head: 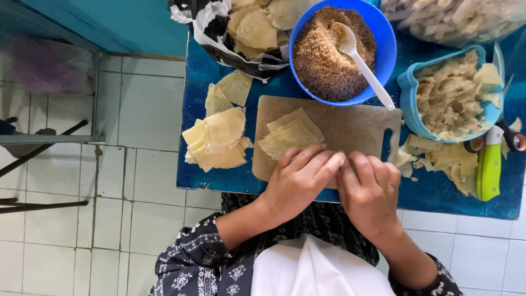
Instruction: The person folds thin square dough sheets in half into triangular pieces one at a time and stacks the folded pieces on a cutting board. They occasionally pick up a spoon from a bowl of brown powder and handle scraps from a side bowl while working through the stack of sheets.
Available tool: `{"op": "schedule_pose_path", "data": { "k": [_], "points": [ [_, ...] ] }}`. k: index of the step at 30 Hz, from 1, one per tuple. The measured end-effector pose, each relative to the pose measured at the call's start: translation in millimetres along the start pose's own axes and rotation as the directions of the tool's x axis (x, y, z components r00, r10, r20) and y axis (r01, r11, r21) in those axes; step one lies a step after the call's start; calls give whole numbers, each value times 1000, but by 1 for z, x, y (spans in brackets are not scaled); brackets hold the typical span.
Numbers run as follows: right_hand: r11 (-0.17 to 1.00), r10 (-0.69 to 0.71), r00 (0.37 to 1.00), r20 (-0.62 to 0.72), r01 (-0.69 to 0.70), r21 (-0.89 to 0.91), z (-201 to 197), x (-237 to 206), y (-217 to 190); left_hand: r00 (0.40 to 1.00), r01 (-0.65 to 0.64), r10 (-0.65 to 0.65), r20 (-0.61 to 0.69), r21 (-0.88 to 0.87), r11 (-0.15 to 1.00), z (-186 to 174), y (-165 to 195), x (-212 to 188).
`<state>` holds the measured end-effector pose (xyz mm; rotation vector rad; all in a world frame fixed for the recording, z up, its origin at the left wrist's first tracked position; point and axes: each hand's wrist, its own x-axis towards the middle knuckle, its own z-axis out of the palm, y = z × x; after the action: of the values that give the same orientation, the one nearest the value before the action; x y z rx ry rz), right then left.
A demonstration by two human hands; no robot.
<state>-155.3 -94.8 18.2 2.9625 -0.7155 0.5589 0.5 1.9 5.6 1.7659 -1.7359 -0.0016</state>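
Note:
My left hand (300,178) and my right hand (369,183) rest side by side at the near edge of a pale cutting board (350,129), fingers curled down and pressed together over something small that they hide. Just beyond my left fingers lies a small stack of thin yellowish wrapper pieces (289,134) on the board. A blue bowl of brown crumbly filling (329,55) with a white spoon (364,66) stands behind the board.
A larger pile of wrapper pieces (216,140) lies left of the board on the blue table (197,71). A light blue container of pale scraps (449,96), loose scraps (449,161) and a green-handled tool (489,170) sit right. Bags of wrappers stand behind. White tiled floor lies below.

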Motion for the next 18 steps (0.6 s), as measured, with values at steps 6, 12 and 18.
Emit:
{"op": "schedule_pose_path", "data": {
  "k": [6, 12, 18],
  "points": [
    [973, 115, 992, -45, -103, 207, -1, -3, -2, 1000, -6, 5, 10, 103, 995, -1, 1, 5],
    [989, 80, 997, -15, -78, 129, 4, 24, 6, 983, 129, -127, -136, 9, 992, -9, -12, 10],
    [948, 163, 976, -145, -114, 298, -38, 42, 53, 945, 229, -235, -229, -53, 972, -36, -42, -1]
  ]
}}
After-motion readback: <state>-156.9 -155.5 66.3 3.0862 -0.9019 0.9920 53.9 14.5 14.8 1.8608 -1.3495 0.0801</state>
